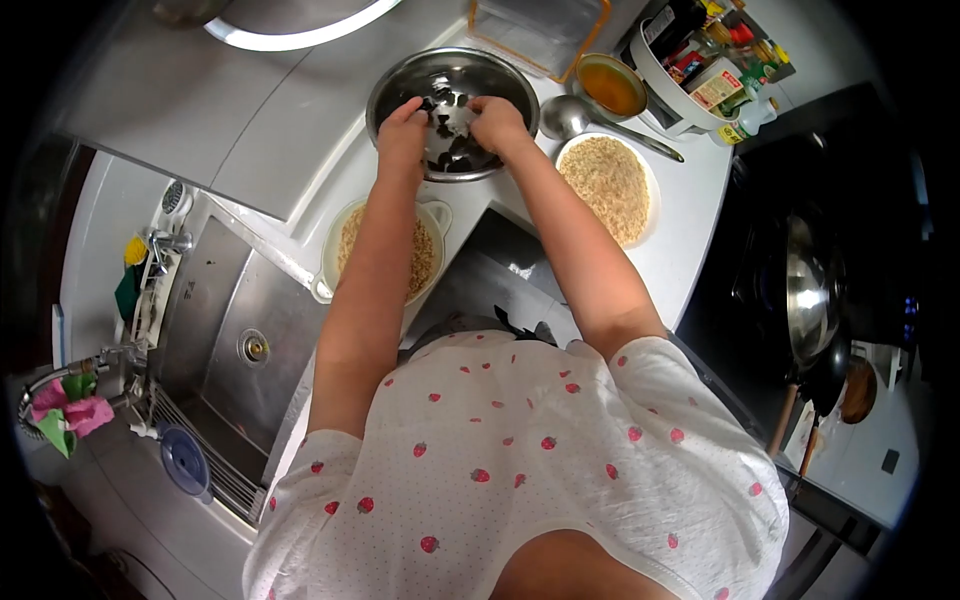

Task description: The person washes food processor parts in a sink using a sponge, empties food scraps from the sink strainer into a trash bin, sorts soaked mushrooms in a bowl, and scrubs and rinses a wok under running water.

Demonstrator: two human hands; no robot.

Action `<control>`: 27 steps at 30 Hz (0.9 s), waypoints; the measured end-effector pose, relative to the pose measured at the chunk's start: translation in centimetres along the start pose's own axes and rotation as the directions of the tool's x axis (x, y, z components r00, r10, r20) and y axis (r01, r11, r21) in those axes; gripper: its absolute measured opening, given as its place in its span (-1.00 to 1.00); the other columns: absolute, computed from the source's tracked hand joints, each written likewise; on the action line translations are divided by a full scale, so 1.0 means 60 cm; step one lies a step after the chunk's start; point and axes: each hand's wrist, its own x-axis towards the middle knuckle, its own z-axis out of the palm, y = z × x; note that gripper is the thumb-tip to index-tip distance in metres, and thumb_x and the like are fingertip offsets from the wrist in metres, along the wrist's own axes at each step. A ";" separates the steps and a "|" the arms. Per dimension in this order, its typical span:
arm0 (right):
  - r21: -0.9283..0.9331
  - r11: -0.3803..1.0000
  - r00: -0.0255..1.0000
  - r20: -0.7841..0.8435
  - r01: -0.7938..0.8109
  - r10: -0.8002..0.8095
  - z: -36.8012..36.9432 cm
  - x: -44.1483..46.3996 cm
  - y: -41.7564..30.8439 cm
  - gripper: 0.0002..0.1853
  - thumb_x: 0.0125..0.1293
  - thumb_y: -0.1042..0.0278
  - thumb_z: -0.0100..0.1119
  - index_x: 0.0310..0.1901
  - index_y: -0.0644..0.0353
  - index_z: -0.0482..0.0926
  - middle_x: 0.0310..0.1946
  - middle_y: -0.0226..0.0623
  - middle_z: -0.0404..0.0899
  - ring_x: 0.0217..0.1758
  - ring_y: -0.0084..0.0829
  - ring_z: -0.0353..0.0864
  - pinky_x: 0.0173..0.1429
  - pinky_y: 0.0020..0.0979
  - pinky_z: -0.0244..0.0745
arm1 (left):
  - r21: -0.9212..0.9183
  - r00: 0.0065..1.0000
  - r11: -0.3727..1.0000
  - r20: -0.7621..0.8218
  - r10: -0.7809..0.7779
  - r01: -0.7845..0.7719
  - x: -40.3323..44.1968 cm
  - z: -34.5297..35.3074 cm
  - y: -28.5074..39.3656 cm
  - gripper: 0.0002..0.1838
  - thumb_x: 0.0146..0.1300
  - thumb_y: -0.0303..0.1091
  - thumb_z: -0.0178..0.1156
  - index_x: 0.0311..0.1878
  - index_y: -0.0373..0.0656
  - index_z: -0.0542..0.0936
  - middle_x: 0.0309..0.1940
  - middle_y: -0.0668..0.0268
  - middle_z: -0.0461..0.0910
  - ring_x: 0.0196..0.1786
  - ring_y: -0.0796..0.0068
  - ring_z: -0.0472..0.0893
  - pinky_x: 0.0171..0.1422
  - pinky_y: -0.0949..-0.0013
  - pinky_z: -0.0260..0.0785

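Nearest to me was my white short-sleeved top with red strawberry prints point(500, 440), and from it both my bare forearms reached forward. To my left lay a rectangular stainless-steel sink point(225, 330); to my right, a rounded, shiny metal pan point(808, 290) sat on a black cooktop point(755, 225).

Beneath my left forearm, and partly hidden by it, stood a pale two-handled dish point(326, 262) with light brown, grainy food point(425, 258) in it. Beyond my right forearm, a round white bowl point(652, 205) on the white worktop point(690, 195) held pale beige, grainy food point(605, 185).

Farther on, I had both hands inside a wide, round stainless-steel bowl point(455, 178), where dark, irregular pieces point(452, 160) lay scattered. My left hand point(403, 127) was at its left side and my right hand point(497, 126) at its right, apart from each other, both with fingers bent down toward the pieces. I cannot tell whether either was closed on one.

Just right of it lay a stainless-steel ladle point(565, 117), its handle pointing away to the right. Past the ladle were a small round bowl of amber liquid point(611, 89), a clear container with an orange rim point(530, 32), and a curved white rack point(665, 85) crowded with bottles point(716, 85).
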 end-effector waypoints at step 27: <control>0.765 0.624 0.986 0.152 -0.160 0.066 -0.037 -0.081 -0.056 -0.49 0.23 0.00 -0.13 -0.11 0.39 0.40 -0.26 -0.04 0.53 -0.18 -0.18 0.53 -0.08 -0.30 0.39 | -0.211 0.988 0.969 0.047 0.144 -0.131 -0.044 0.054 0.080 -0.62 0.28 -0.22 -0.14 0.06 -0.24 0.38 -0.03 0.22 0.45 0.05 0.48 0.40 0.11 0.44 0.16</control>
